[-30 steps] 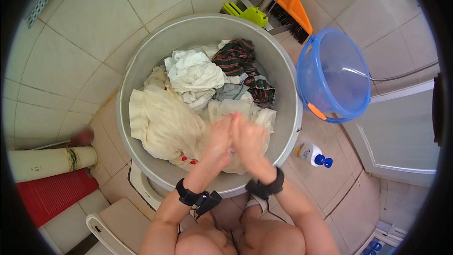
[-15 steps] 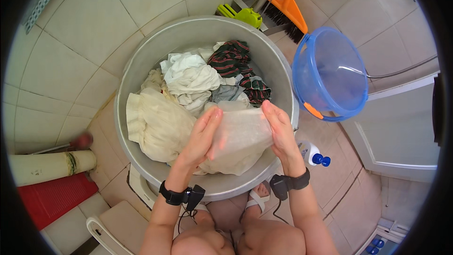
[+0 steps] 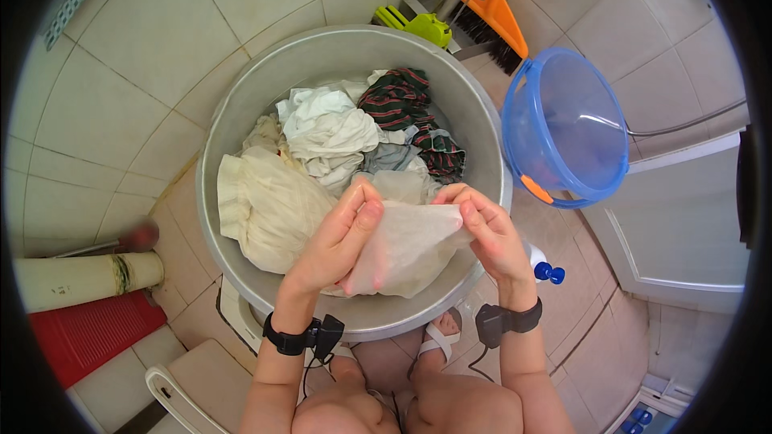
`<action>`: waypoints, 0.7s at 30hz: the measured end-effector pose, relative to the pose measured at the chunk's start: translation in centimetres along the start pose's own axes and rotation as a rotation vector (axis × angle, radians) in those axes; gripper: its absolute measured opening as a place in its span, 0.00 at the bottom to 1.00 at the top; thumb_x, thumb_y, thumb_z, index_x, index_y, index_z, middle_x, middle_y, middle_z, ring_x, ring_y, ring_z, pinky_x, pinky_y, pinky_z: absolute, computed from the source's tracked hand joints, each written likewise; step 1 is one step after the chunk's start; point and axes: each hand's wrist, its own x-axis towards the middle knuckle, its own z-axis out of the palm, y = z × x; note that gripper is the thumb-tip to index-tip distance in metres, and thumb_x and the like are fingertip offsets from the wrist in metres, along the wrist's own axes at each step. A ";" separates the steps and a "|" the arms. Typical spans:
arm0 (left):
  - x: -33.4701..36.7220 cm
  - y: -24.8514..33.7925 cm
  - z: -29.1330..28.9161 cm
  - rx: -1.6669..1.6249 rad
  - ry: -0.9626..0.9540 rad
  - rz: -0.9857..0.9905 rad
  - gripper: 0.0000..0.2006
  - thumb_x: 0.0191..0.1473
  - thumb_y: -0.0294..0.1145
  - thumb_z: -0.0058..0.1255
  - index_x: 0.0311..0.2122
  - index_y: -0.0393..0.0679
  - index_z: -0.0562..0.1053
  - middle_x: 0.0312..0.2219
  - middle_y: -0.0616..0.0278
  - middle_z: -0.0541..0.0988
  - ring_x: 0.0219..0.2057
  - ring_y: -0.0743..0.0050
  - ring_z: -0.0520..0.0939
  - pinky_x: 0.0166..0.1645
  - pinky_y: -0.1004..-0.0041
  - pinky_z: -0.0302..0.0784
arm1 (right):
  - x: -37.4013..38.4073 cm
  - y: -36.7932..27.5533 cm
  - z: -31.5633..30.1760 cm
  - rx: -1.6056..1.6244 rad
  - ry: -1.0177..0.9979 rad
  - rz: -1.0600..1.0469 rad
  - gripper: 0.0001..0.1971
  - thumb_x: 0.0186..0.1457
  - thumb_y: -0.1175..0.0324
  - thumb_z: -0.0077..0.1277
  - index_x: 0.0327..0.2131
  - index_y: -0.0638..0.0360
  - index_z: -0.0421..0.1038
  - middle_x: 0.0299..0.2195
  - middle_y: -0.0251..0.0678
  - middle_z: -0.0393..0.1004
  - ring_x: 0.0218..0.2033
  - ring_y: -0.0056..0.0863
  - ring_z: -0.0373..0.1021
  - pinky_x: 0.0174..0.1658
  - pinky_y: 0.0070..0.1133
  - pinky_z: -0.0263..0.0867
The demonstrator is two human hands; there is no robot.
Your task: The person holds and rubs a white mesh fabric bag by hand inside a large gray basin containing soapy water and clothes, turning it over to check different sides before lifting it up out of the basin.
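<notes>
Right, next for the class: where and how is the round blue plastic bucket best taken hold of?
Probably by the orange handle grip of the round blue plastic bucket, coming from the person's side with the right hand. The grip hangs low on the bucket's near side, toward the person, and looks broad enough to wrap. That hand must first release the sheer white cloth.

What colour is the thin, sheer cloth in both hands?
The thin, sheer cloth is off-white, best in head view.
</notes>
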 end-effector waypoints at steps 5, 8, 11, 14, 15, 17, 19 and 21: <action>0.3 -0.3 0.6 0.012 0.038 0.096 0.10 0.62 0.37 0.35 0.32 0.44 0.62 0.25 0.74 0.61 0.28 0.89 0.59 0.33 0.86 0.57 | -0.1 -0.7 1.6 0.152 -0.005 0.165 0.15 0.60 0.57 0.42 0.35 0.61 0.69 0.30 0.25 0.69 0.31 0.11 0.63 0.36 0.11 0.59; 0.4 -0.3 0.8 0.073 0.074 0.120 0.10 0.62 0.36 0.36 0.32 0.43 0.63 0.25 0.72 0.62 0.28 0.88 0.60 0.34 0.85 0.58 | -0.3 -0.1 1.0 0.067 -0.140 0.253 0.15 0.60 0.57 0.43 0.33 0.60 0.70 0.26 0.24 0.69 0.27 0.11 0.63 0.32 0.10 0.59; 0.5 0.0 1.2 0.171 0.134 0.082 0.12 0.61 0.36 0.37 0.28 0.40 0.64 0.20 0.70 0.62 0.23 0.84 0.62 0.30 0.82 0.61 | -0.6 0.0 0.6 0.007 -0.097 0.272 0.15 0.59 0.57 0.44 0.29 0.60 0.71 0.23 0.22 0.68 0.25 0.10 0.61 0.28 0.11 0.58; 0.5 -0.7 1.4 0.217 0.182 -0.076 0.16 0.60 0.39 0.39 0.25 0.41 0.66 0.14 0.72 0.62 0.16 0.84 0.60 0.22 0.81 0.59 | -0.5 0.2 1.2 0.064 0.063 0.191 0.15 0.58 0.59 0.45 0.26 0.60 0.71 0.22 0.25 0.69 0.22 0.12 0.62 0.25 0.14 0.58; 0.6 -1.2 1.8 0.180 0.214 -0.145 0.16 0.60 0.41 0.40 0.23 0.42 0.66 0.12 0.73 0.62 0.14 0.85 0.59 0.20 0.81 0.57 | -0.3 0.3 1.7 0.099 0.115 0.155 0.14 0.58 0.60 0.46 0.25 0.60 0.71 0.21 0.27 0.69 0.21 0.14 0.63 0.24 0.15 0.59; 0.8 -2.7 2.7 -0.041 0.307 -0.248 0.17 0.59 0.42 0.41 0.22 0.44 0.66 0.11 0.74 0.61 0.11 0.86 0.58 0.17 0.81 0.55 | -0.6 1.2 4.7 -0.394 0.115 -0.209 0.16 0.58 0.61 0.45 0.21 0.60 0.68 0.17 0.31 0.68 0.17 0.18 0.61 0.22 0.17 0.57; 1.3 -4.2 3.8 -0.416 0.420 -0.313 0.17 0.59 0.43 0.42 0.21 0.47 0.65 0.11 0.75 0.61 0.10 0.87 0.58 0.16 0.81 0.52 | -0.3 2.0 7.1 -0.794 0.161 -0.437 0.17 0.57 0.63 0.44 0.18 0.61 0.66 0.15 0.35 0.66 0.14 0.24 0.61 0.19 0.20 0.57; 1.0 -3.9 6.0 -0.653 0.476 -0.455 0.16 0.58 0.42 0.42 0.20 0.49 0.65 0.11 0.76 0.61 0.11 0.88 0.58 0.16 0.81 0.51 | 0.3 3.6 7.7 -1.117 0.263 -0.516 0.16 0.56 0.66 0.44 0.17 0.62 0.64 0.13 0.41 0.65 0.12 0.32 0.63 0.17 0.25 0.57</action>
